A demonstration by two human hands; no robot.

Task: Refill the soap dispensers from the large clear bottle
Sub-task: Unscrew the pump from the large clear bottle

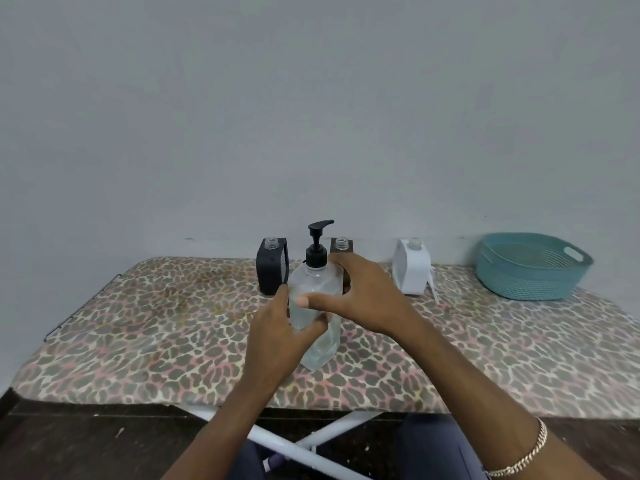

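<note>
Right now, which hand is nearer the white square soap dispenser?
Right. Both hold the clear pump bottle; the right hand is just left of the white dispenser, the left hand farther left.

Single head view: you look forward and down, close over the leopard-print fabric-covered table [138, 341], facing the plain grey wall [311, 98] behind it.

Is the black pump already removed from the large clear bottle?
No, the black pump sits on the neck of the large clear bottle.
</note>
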